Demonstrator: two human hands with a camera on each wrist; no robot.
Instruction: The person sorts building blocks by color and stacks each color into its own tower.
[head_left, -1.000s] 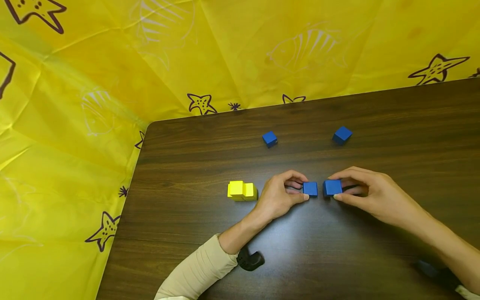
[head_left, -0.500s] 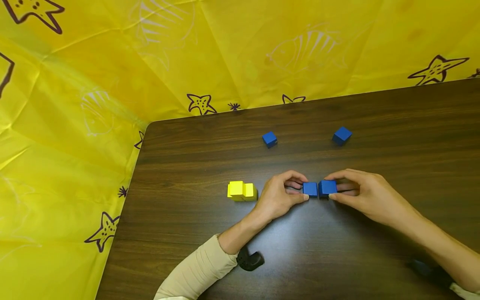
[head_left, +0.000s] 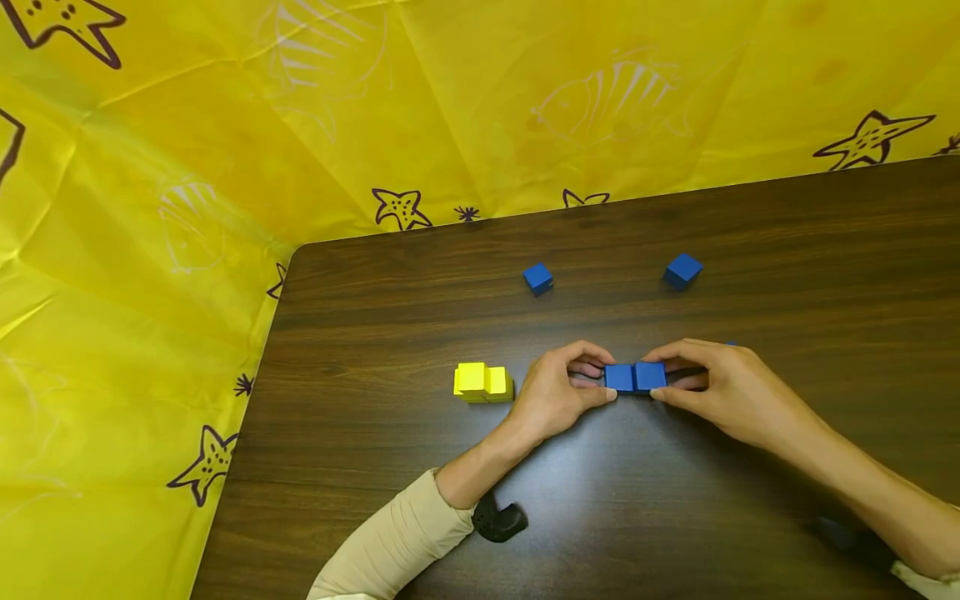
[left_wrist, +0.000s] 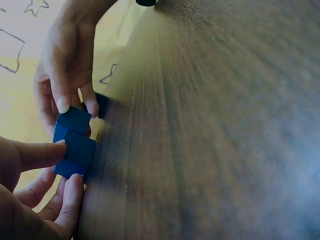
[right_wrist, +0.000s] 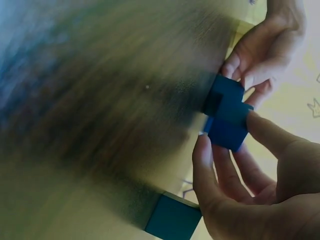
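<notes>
Overall, a yellow cloth [head_left: 480, 108] printed with starfish and fish stood beyond and to the left of the yellow block cluster [head_left: 483, 383], the landmark for all positions. Beneath the cluster, and extending well to its right, lay the dark wood-grained table [head_left: 390, 333]. A beige sleeve [head_left: 397, 533] covered the left forearm, on the person's side of the cluster. The right hand [head_left: 723, 379], farther to the cluster's right, pinched the right blue block [head_left: 650, 377] between thumb and fingers. The left hand [head_left: 558, 387], just right of the cluster, pinched the left blue block [head_left: 619, 377] likewise. The cluster comprised several blocks, one of them raised above the others. A dark object [head_left: 501, 522], not clearly identifiable, appeared beside the sleeve's cuff, nearer the person than the cluster. The two pinched blocks touched side by side, to the cluster's right; whether both rested on the table could not be told. Beyond the cluster lay a first loose blue block [head_left: 537, 278], slightly rightward, and a second loose blue block [head_left: 682, 272], well rightward. Smallest was a blue sliver [head_left: 731, 342] behind the right hand, right of the cluster.
</notes>
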